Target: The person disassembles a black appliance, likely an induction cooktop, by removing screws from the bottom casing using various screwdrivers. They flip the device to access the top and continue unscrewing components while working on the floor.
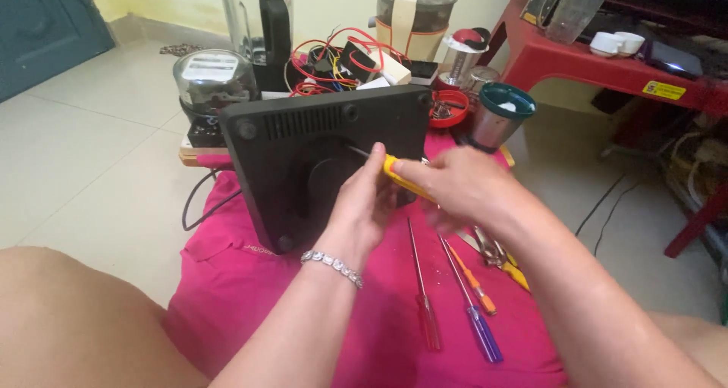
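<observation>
Screwdriver (400, 177) with a yellow handle lies gripped in the right hand (462, 187), whose fingers (425, 177) are curled closed around the handle; its thin metal shaft runs out past the fingertips, up and to the left, to the underside of a black appliance base (318, 157). The base stands tilted on edge on a pink cloth (303, 297), its bottom plate facing the camera, with a round recess in the middle and small feet at the corners. The left hand (364, 206) rests against the base just below the shaft, fingers bent and pressed to the plate near the recess; whether they pinch the shaft or only steady the base cannot be told. A bracelet (332, 265) of clear stones sits on the left wrist. Directly below the right-hand fingers, on the cloth, lie three spare screwdrivers side by side: one with a red handle (428, 323), one with a purple handle (483, 335) and one with an orange handle (479, 291). Pliers with yellow grips (500, 260) lie just under the right forearm. Beyond the fingers, behind the base, stand a clear blender jug (254, 24), a tangle of red wires (334, 62) and a steel cup with a green rim (497, 115). A red plastic table (599, 65) stands well apart at the far right.
</observation>
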